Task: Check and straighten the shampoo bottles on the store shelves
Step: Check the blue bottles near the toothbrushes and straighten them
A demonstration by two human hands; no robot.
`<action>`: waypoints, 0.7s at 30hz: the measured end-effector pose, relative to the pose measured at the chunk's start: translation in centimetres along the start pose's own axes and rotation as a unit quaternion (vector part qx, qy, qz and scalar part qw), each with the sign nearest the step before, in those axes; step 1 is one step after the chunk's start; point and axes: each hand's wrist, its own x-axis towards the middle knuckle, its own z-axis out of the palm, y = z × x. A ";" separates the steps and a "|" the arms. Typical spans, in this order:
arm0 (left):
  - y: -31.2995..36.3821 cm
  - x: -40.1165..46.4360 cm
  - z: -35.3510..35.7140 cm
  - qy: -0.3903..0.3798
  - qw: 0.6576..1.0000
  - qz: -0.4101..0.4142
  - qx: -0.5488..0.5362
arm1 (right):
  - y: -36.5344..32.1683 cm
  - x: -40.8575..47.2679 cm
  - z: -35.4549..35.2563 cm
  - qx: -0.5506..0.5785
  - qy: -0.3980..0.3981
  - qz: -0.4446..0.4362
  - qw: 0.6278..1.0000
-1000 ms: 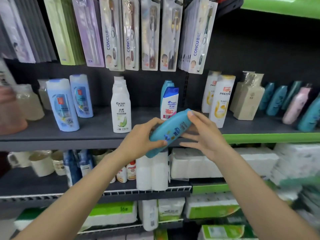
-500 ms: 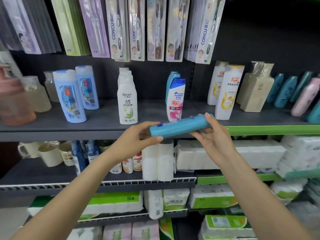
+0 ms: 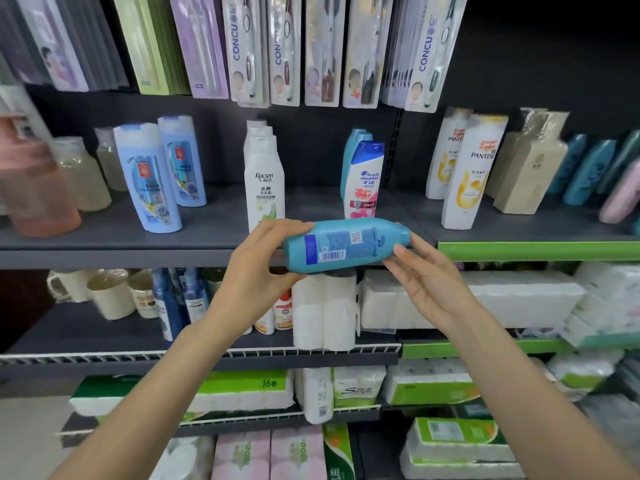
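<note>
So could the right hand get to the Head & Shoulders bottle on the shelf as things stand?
Probably yes. The right hand only touches the teal bottle with straight fingers, while the left hand holds it. The Head & Shoulders bottle stands just behind, with open shelf in front.

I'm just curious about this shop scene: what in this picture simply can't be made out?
- Teal bottle held sideways between left hand and right hand: the head view shows only its back label; the print is too small and the front faces away.
- Pink bottle at the left edge: blurred and cut off.
- Teal bottles far right: blurred, labels unreadable.
- Bottles behind the white Racien bottle: hidden by it.
</note>
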 end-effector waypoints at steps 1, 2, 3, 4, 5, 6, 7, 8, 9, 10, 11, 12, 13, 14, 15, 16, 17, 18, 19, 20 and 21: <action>-0.1 0.0 -0.1 -0.002 1.000 -0.001 0.006 | 0.1 0.0 0.0 -0.001 -0.001 0.000 1.000; -0.2 -0.1 -0.2 -0.007 1.000 -0.005 0.008 | 0.3 0.0 0.0 -0.001 0.001 0.000 1.000; -0.2 -0.2 -0.2 -0.014 1.000 -0.013 0.004 | 0.4 0.0 0.0 0.000 0.004 0.000 1.000; -0.2 -0.2 -0.3 -0.021 0.999 -0.025 -0.009 | 0.6 0.0 0.0 0.003 0.007 0.001 1.000; -0.2 -0.2 -0.3 -0.028 0.998 -0.044 -0.028 | 0.7 -0.1 0.1 0.009 0.009 0.003 1.000; -0.1 -0.2 -0.4 -0.035 0.996 -0.071 -0.050 | 0.9 -0.1 0.1 0.016 0.009 0.004 1.000; 0.0 -0.3 -0.5 -0.042 0.991 -0.104 -0.072 | 0.9 -0.1 0.3 0.023 0.009 0.005 1.000; 0.1 -0.3 -0.6 -0.051 0.984 -0.141 -0.094 | 1.0 -0.1 0.4 0.030 0.008 0.006 0.999; 0.2 -0.3 -0.6 -0.059 0.975 -0.179 -0.118 | 0.9 -0.2 0.6 0.035 0.005 0.005 0.999; 0.4 -0.3 -0.5 -0.065 0.963 -0.213 -0.150 | 0.9 -0.2 0.9 0.034 0.001 0.001 0.999; 0.6 -0.2 -0.4 -0.063 0.950 -0.241 -0.190 | 0.9 -0.1 1.1 0.026 -0.005 -0.006 1.000; 0.8 -0.1 -0.3 -0.058 0.934 -0.267 -0.231 | 0.8 -0.1 1.4 0.013 -0.011 -0.015 1.000; 1.0 0.1 -0.3 -0.056 0.918 -0.290 -0.264 | 0.7 0.0 1.7 -0.001 -0.015 -0.023 1.000; 1.1 0.3 -0.3 -0.062 0.905 -0.312 -0.284 | 0.7 0.1 2.1 -0.008 -0.018 -0.030 0.999; 1.1 0.7 -0.2 -0.079 0.892 -0.330 -0.298 | 0.6 0.3 2.4 -0.010 -0.019 -0.037 0.999; 1.0 1.0 -0.2 -0.102 0.880 -0.341 -0.313 | 0.5 0.6 2.7 -0.010 -0.023 -0.046 0.999; 0.8 1.4 -0.1 -0.128 0.869 -0.348 -0.328 | 0.3 0.8 3.1 -0.011 -0.029 -0.056 0.998; 0.7 1.8 0.1 -0.151 0.858 -0.353 -0.341 | 0.1 1.2 3.5 -0.013 -0.033 -0.065 0.997; 0.7 2.2 0.3 -0.168 0.850 -0.356 -0.351 | -0.2 1.6 3.7 -0.017 -0.031 -0.071 0.997; 0.7 2.6 0.6 -0.179 0.844 -0.358 -0.358 | -0.5 2.0 3.8 -0.021 -0.026 -0.075 0.997; 0.6 3.1 1.0 -0.186 0.839 -0.361 -0.361 | -0.8 2.4 3.8 -0.026 -0.017 -0.079 0.996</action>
